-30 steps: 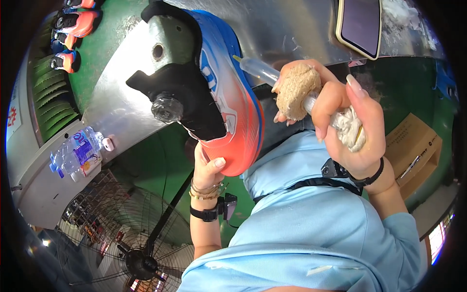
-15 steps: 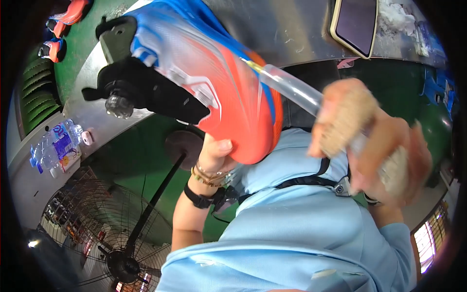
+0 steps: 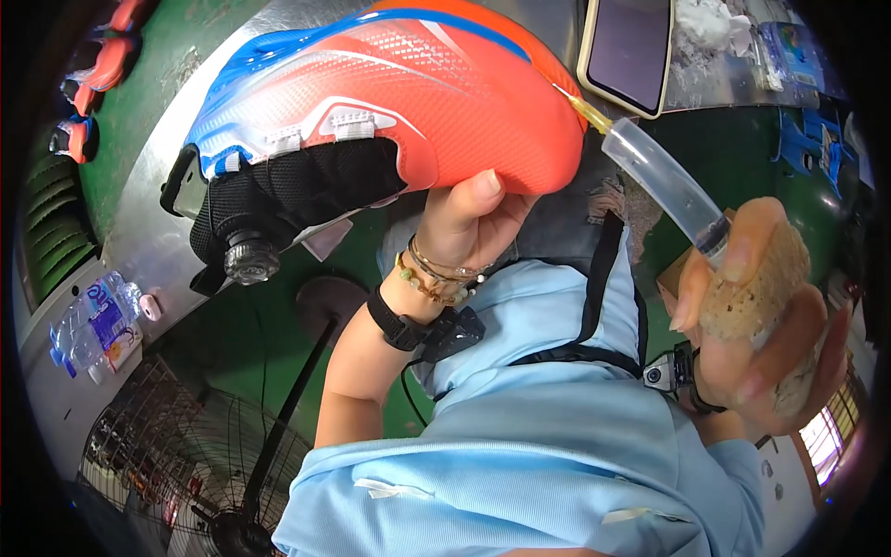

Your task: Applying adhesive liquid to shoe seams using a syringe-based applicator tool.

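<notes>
An orange-red, blue and black shoe (image 3: 464, 102) is tilted on its side, its toe towards the right. My left hand (image 3: 471, 218) is closed on it from below, thumb against the upper near the toe. My right hand (image 3: 756, 325) is closed around a clear syringe (image 3: 664, 176) with a yellow needle hub. The needle tip is at the border between the shoe's upper and its orange sole. A rough tan lump (image 3: 756, 288) sits in that same right hand, against the fingers. A black dial knob (image 3: 251, 260) sticks out on the shoe's near side.
A metal-topped table (image 3: 557, 37) carries a phone (image 3: 626, 56) and white fluffy scraps (image 3: 707, 28). More orange-red shoe parts (image 3: 104, 63) lie far left. A plastic bottle (image 3: 97, 320) and a standing fan (image 3: 223, 446) are on the left, blue pieces (image 3: 817, 153) on the right.
The shoe has turned, bringing its toe further right and up, its sole edge facing the needle. My right hand has moved right and down with the syringe, which now slants more steeply.
</notes>
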`<action>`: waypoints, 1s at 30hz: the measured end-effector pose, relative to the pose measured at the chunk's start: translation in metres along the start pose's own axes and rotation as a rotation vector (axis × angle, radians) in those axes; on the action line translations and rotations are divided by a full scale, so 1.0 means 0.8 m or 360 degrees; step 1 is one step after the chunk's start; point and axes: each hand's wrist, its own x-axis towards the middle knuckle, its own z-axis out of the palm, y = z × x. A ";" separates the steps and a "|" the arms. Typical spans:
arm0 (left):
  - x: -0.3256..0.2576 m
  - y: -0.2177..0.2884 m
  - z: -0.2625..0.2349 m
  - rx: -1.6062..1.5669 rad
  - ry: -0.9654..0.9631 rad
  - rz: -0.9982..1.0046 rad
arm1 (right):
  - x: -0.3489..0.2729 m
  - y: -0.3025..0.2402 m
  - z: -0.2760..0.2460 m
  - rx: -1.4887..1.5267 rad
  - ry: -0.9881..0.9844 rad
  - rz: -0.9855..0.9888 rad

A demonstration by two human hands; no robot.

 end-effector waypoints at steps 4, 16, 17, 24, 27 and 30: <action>0.018 -0.001 0.004 -0.0013 -0.0072 -0.0015 | 0.010 -0.007 0.013 -0.0155 0.0128 0.0017; 0.050 -0.003 0.007 -0.0029 -0.0172 0.0150 | 0.018 0.007 0.041 -0.0294 0.0297 -0.0084; 0.054 -0.005 0.006 -0.0082 -0.0183 0.0168 | 0.019 0.008 0.043 -0.0260 0.0347 -0.0098; 0.064 0.008 0.043 -0.0201 0.0190 0.0324 | 0.032 0.024 0.047 -0.0397 0.0232 -0.0296; 0.064 0.022 0.077 -0.0245 0.0409 0.0322 | 0.034 0.026 0.053 -0.0359 0.0349 -0.0287; 0.058 0.041 0.097 -0.0393 0.0514 0.0203 | 0.036 0.035 0.052 -0.0443 0.0279 -0.0426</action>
